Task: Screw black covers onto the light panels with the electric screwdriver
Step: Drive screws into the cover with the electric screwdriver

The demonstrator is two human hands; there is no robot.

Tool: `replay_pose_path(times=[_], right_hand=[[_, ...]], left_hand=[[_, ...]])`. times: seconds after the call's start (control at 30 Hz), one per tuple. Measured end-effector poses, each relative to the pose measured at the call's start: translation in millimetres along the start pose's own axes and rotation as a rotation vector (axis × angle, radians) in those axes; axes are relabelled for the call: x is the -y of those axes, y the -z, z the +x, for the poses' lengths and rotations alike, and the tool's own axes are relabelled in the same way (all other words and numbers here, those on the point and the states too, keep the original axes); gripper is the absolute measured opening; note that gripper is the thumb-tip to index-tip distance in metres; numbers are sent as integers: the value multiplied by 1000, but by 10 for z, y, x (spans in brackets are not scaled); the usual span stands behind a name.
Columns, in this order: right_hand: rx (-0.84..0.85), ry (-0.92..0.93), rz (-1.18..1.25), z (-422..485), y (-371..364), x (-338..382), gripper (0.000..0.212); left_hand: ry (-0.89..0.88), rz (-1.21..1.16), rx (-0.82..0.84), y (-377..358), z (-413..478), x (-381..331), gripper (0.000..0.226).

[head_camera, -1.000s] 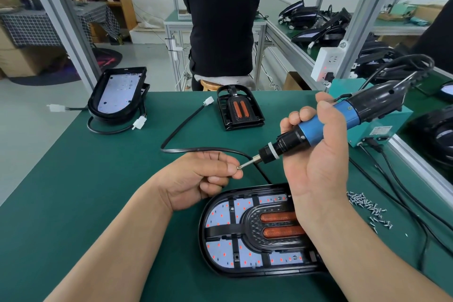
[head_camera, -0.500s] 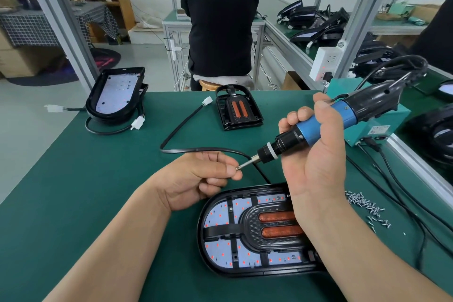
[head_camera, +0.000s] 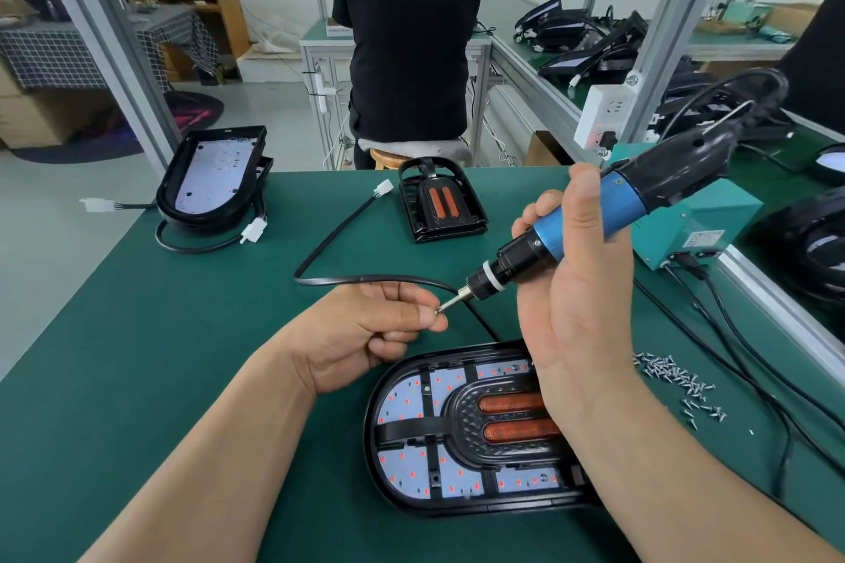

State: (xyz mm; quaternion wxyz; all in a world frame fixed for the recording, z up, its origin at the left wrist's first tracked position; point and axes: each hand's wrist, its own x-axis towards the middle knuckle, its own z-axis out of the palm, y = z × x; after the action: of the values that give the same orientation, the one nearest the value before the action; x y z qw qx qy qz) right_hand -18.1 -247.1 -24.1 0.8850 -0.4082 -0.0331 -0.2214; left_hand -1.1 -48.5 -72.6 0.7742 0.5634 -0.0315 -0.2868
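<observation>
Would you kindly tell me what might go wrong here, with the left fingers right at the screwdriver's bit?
The left hand pinches at the bit of the electric screwdriver in the right hand; if it spins now, fingertips could be caught.
Anything tiny set on the bit could drop onto the light panel close by.
The loose screws lie near the right forearm and could be swept aside.

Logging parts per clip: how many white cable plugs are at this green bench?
3 plugs: one off the left edge, one beside the far-left panel, one left of the far black cover. Others may be hidden.
</observation>
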Motion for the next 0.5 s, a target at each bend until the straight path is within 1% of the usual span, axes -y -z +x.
replay_pose_path(times=[0.1,0.17,0.3,0.37,0.43,0.5], right_hand=[[-25,-21,6,-1,4,1,30],[-55,-45,42,-2,19,7,33],[-94,-86,111,16,36,33,37],[-94,-98,133,24,30,63,36],[-77,-109,157,17,15,97,36],[-51,-127,181,-7,-11,136,33]], left_hand=[[3,-9,36,24,-11,-19,14],[9,-13,69,45,-31,-37,14],[69,-15,72,111,-75,-85,26],[94,49,80,136,-103,-117,27],[97,156,121,150,-137,-136,34],[106,235,174,144,-166,-140,35]])
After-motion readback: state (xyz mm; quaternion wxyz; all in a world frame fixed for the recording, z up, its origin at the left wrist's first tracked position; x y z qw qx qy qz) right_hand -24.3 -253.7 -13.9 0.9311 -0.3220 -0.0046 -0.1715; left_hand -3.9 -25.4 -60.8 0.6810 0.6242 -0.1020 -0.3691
